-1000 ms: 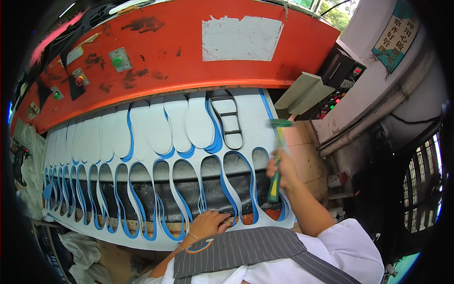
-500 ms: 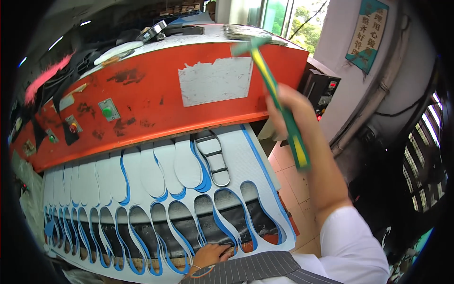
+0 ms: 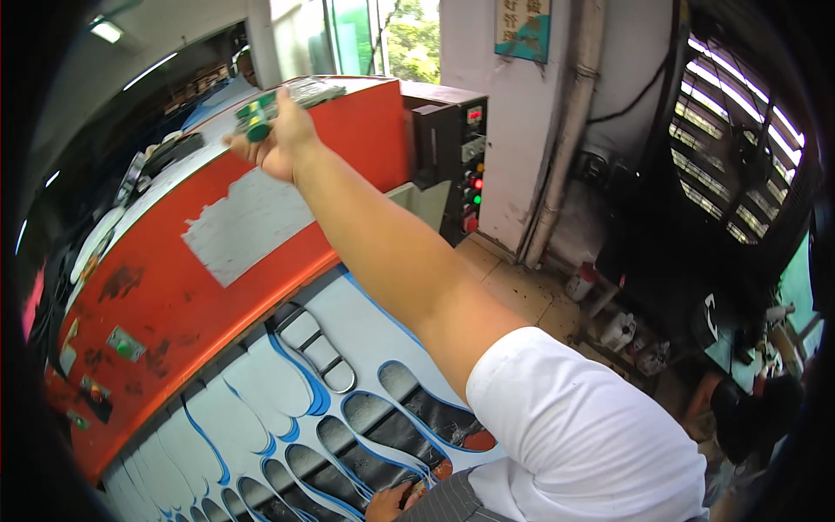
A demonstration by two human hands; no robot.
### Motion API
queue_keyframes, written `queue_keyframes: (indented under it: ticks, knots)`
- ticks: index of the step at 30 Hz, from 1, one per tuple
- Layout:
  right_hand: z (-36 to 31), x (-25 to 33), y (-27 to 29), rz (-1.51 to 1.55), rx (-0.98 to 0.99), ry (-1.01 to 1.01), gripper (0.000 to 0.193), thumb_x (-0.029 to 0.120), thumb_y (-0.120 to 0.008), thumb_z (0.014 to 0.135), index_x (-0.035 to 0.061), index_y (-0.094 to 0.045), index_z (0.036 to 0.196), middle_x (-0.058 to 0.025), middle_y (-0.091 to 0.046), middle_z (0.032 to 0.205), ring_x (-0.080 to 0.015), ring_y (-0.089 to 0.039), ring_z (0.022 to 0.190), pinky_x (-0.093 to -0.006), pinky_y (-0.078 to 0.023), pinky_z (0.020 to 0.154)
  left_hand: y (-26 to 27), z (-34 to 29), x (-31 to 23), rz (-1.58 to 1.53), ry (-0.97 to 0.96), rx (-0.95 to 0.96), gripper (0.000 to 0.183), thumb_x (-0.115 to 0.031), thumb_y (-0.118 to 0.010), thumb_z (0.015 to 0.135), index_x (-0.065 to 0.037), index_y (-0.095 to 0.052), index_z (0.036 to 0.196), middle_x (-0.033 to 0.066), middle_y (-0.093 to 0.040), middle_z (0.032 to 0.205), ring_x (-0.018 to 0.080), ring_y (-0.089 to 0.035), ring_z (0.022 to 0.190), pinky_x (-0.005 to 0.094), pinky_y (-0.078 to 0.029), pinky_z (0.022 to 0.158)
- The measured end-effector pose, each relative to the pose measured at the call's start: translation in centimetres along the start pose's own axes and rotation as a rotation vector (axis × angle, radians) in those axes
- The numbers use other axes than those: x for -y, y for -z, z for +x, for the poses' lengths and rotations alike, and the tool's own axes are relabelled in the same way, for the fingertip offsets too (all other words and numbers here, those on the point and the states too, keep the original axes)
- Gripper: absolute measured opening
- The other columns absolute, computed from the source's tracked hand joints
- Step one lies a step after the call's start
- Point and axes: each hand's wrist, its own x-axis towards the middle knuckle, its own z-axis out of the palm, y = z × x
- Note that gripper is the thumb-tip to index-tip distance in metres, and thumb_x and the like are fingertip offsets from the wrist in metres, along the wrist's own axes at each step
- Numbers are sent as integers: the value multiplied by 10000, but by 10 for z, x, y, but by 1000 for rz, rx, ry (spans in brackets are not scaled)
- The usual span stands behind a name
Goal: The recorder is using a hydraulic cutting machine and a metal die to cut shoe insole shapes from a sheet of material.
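Observation:
My right hand (image 3: 291,143) is raised at the end of the outstretched arm, over the top of the orange-red machine (image 3: 361,130). It loosely holds the green-and-yellow handle of a hammer (image 3: 257,127); the hammer's head cannot be made out. My left hand (image 3: 389,503) rests low at the near edge of the white-and-blue sheet (image 3: 352,304), fingers partly visible and holding nothing I can see. A sole-shaped metal cutting die (image 3: 337,376) with crossbars lies on the sheet, beside rows of sole-shaped cuts and openings.
A dark control box (image 3: 470,165) with lit buttons stands at the machine's right end, next to a wall with a pipe (image 3: 565,148). Containers (image 3: 617,331) sit on the floor at right. A large fan-like grille (image 3: 735,139) is beyond. Green buttons (image 3: 126,348) sit on the machine's front.
My view has turned right. My right hand has gone from swinging the hammer upright in front of the machine to reaching over its top. My left hand stays at the sheet's near edge.

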Motion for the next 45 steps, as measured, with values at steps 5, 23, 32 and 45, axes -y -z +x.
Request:
queue_keyframes:
  ticks: [5,23,32,45]
  knots:
    - [-86,50,123,-764,-187,415,482,363,-611,908,-24,-516,1179,-162,-637,997,-179,-645,750,-309,-521,670,-15,-1,16,-10,-98,-158,407,-377,-565,870,-119,-626,1179,188,-653,1051,363,-603,1021,412,-458,852]
    - [-85,264,421,-1596,-824,915,427,68,-699,783,42,-574,1190,-166,-558,1121,-225,-648,836,-318,-509,783,6,19,-62,-24,91,-233,271,-236,-666,815,-75,-681,1033,172,-665,909,326,-630,812,392,-481,733]
    - [-81,277,421,-1766,-853,1009,354,31,-714,755,58,-621,1095,-144,-605,980,-225,-637,808,-319,-509,752,3,16,-61,-97,21,-254,273,-223,-663,813,-43,-672,1018,179,-666,931,367,-624,859,417,-481,773]
    - [-79,269,427,-1722,-872,933,301,91,-704,786,103,-632,1078,-100,-602,961,-242,-613,842,-328,-478,751,11,16,-64,-67,104,-218,243,-218,-667,821,-69,-682,1013,172,-665,925,363,-620,854,418,-483,762]
